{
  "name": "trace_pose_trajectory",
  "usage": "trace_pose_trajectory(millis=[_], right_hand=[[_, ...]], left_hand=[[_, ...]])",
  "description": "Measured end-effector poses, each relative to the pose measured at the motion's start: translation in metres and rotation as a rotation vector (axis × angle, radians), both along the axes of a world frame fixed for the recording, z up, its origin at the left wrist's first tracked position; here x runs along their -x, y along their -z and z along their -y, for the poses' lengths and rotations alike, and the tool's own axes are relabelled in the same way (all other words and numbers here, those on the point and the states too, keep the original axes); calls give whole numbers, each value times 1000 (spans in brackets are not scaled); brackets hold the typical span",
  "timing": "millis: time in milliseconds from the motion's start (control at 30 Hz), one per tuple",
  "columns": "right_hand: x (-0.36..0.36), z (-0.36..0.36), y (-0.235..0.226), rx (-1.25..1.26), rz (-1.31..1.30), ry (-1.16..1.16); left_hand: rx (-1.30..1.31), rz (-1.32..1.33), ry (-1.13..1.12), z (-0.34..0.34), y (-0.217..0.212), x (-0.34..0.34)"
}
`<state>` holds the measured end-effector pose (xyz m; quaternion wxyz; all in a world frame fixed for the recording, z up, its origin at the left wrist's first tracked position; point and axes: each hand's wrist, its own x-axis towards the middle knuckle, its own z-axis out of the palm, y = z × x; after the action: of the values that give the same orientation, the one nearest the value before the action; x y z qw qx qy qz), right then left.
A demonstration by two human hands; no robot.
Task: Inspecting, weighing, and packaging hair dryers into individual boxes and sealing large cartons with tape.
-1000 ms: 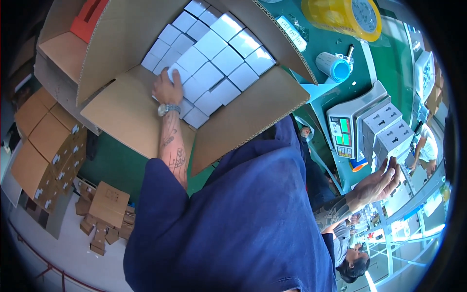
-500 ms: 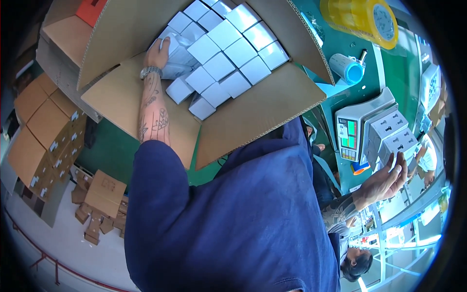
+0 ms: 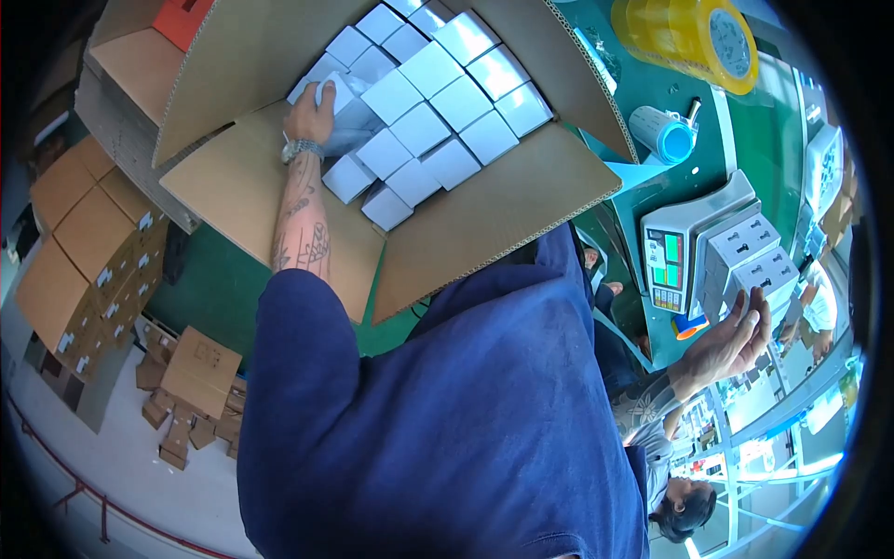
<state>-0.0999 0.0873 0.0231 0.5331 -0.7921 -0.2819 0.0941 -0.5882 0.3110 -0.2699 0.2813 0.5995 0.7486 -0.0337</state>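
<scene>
Inside a big open carton (image 3: pixel 503 219), small white boxes (image 3: pixel 430 70) stand packed in staggered rows. My left hand (image 3: pixel 310 116), with a metal watch band at the wrist, reaches into the carton's left part. Its fingers are closed on a small white box (image 3: pixel 337 86); their far tips are partly hidden. Beside that box lies a crumpled clear plastic wrap (image 3: pixel 352 130). On the right, my right hand (image 3: pixel 722 349) is open, palm up, its stretched fingertips close beside the white printed boxes (image 3: pixel 750 244) stacked on a weighing scale (image 3: pixel 663 252). Whether they touch, I cannot tell.
Yellow tape rolls (image 3: pixel 684 42) and a light-blue roll (image 3: pixel 663 135) lie on the green table (image 3: pixel 698 191) at right. Brown cartons (image 3: pixel 84 252) are stacked at left, with flattened cardboard (image 3: pixel 200 373) below. Another person (image 3: pixel 684 503) is at lower right.
My left hand has shifted slightly right and nearer, and the white box at its fingers has moved with it. My right hand has drifted a little left beside the scale.
</scene>
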Motion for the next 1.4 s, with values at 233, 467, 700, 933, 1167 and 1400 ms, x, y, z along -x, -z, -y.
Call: trace_pose_trajectory(millis=[233,467,700,933,1167,1400], right_hand=[[4,-5,1,-19,-31,-30],[3,1,-3,-9,-15,-23],[7,2,1,5,-27,-15],[5,-12,3,4,-48,-52],[6,-13,5,-7,-51,-78],[11,-15,4,-17,-56,-61]], left_hand=[[-44,170,-85,-18,18,17],[-275,-90,0,49,-2,-27],[-468,-375,18,95,7,-71],[-554,-266,49,39,20,-28],[-536,-282,30,41,22,-28],[-479,-285,63,66,7,-40]])
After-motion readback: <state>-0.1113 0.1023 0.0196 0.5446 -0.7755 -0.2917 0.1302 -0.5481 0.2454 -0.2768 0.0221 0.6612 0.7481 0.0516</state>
